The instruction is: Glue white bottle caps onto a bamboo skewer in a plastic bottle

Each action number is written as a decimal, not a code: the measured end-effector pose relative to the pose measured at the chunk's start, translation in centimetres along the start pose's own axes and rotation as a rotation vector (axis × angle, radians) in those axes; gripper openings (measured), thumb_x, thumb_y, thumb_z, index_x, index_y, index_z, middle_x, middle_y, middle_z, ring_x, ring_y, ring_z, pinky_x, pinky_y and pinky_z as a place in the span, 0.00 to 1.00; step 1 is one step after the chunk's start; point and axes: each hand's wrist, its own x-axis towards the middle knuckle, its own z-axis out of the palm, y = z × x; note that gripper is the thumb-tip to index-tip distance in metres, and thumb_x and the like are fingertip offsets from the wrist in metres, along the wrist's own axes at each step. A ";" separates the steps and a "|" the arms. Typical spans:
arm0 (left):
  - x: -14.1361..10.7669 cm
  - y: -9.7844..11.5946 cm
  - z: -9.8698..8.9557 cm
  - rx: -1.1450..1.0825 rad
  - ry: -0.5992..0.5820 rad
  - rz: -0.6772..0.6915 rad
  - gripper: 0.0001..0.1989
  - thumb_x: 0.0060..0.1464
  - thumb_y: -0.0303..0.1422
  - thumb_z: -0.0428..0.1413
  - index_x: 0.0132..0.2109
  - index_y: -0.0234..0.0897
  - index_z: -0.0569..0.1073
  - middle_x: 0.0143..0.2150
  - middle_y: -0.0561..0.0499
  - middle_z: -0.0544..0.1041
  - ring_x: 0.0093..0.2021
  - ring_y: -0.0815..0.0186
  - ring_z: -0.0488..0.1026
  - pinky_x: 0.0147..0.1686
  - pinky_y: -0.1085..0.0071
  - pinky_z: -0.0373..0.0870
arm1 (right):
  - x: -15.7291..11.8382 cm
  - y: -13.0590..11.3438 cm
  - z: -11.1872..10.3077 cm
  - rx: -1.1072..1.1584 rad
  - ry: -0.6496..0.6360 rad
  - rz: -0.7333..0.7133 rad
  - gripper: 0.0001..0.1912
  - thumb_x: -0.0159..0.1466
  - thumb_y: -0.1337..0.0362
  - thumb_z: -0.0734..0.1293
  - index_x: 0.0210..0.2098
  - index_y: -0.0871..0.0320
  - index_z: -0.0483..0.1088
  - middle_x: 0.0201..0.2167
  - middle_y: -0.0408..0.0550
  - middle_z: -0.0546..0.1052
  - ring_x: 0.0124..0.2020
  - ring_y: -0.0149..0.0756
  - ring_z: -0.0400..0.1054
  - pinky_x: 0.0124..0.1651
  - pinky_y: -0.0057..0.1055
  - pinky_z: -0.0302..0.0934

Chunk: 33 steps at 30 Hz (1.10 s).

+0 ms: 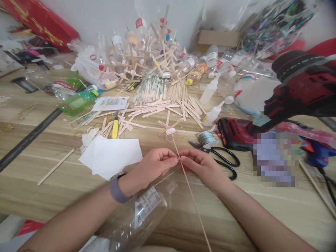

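My left hand and my right hand meet in front of me, thumbs and forefingers pinched at one spot on a long bamboo skewer. A tiny dark bit shows between the fingertips, too small to make out. The skewer runs from near my body up to a white bottle cap with a rubber band by it. Crossed craft sticks lie just behind the cap. Below my left hand a clear plastic bottle lies on its side.
Black-handled scissors, a wire spool and a red power tool stand right. White paper and a yellow-handled screwdriver lie left. Loose craft sticks, glue bottles and many plastic bottles fill the back.
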 end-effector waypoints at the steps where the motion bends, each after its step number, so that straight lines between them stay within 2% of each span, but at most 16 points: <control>1: 0.0 0.0 0.0 0.003 0.001 -0.004 0.11 0.54 0.38 0.54 0.32 0.34 0.71 0.18 0.60 0.60 0.19 0.75 0.53 0.21 0.76 0.48 | 0.0 0.0 0.0 0.005 -0.008 -0.012 0.15 0.56 0.52 0.70 0.32 0.58 0.71 0.22 0.40 0.73 0.23 0.28 0.65 0.28 0.27 0.60; 7: 0.0 0.0 -0.2 0.016 0.001 -0.007 0.12 0.55 0.39 0.54 0.33 0.34 0.72 0.18 0.60 0.59 0.19 0.75 0.52 0.20 0.76 0.47 | 0.1 -0.1 -0.1 -0.051 -0.014 -0.042 0.12 0.57 0.55 0.68 0.31 0.57 0.69 0.22 0.39 0.72 0.24 0.28 0.65 0.29 0.27 0.60; 15: 0.0 -0.1 -0.3 0.031 -0.012 0.012 0.12 0.57 0.40 0.52 0.34 0.35 0.70 0.18 0.61 0.58 0.19 0.75 0.52 0.20 0.76 0.48 | -0.1 0.4 -0.1 -0.288 0.075 -0.128 0.07 0.61 0.60 0.63 0.31 0.57 0.66 0.19 0.38 0.68 0.20 0.27 0.58 0.22 0.25 0.50; 19: 0.0 -0.2 -0.2 0.048 0.013 0.001 0.12 0.56 0.41 0.52 0.34 0.36 0.71 0.17 0.61 0.58 0.19 0.75 0.52 0.20 0.76 0.48 | -0.2 0.4 0.0 -0.338 0.111 -0.153 0.07 0.62 0.61 0.61 0.31 0.57 0.66 0.19 0.38 0.66 0.20 0.27 0.57 0.21 0.25 0.49; 22: 0.1 -0.1 -0.3 0.058 0.075 -0.005 0.10 0.54 0.39 0.55 0.33 0.36 0.73 0.18 0.61 0.61 0.19 0.76 0.53 0.21 0.76 0.52 | -0.3 0.5 0.1 -0.403 0.149 -0.176 0.07 0.62 0.61 0.61 0.30 0.57 0.66 0.19 0.38 0.65 0.20 0.28 0.56 0.21 0.25 0.50; 24: 0.2 0.0 -0.3 0.047 0.083 0.001 0.08 0.53 0.37 0.56 0.35 0.36 0.75 0.21 0.60 0.67 0.21 0.76 0.58 0.24 0.77 0.56 | -0.4 0.5 0.3 -0.448 0.159 -0.187 0.07 0.61 0.61 0.60 0.30 0.57 0.65 0.19 0.39 0.65 0.20 0.28 0.56 0.21 0.25 0.51; 28: 0.3 0.2 -0.4 0.067 0.066 0.043 0.09 0.51 0.35 0.58 0.37 0.36 0.77 0.30 0.55 0.76 0.30 0.72 0.68 0.32 0.76 0.62 | -0.6 0.4 0.5 -0.535 0.167 -0.237 0.06 0.61 0.63 0.60 0.29 0.57 0.65 0.19 0.39 0.66 0.20 0.28 0.58 0.21 0.25 0.52; 30: 0.3 0.2 -0.4 0.120 0.063 0.065 0.09 0.51 0.36 0.58 0.36 0.34 0.77 0.32 0.53 0.77 0.32 0.70 0.69 0.34 0.75 0.62 | -0.8 0.3 0.6 -0.598 0.177 -0.294 0.06 0.61 0.65 0.59 0.29 0.57 0.65 0.19 0.40 0.67 0.20 0.28 0.59 0.21 0.24 0.53; 33: 0.2 0.1 -0.5 0.200 0.045 0.078 0.11 0.54 0.37 0.55 0.35 0.34 0.75 0.29 0.54 0.74 0.30 0.71 0.66 0.31 0.76 0.61 | -1.0 0.2 0.6 -0.683 0.179 -0.381 0.05 0.60 0.67 0.59 0.29 0.57 0.64 0.19 0.40 0.68 0.20 0.28 0.61 0.22 0.24 0.54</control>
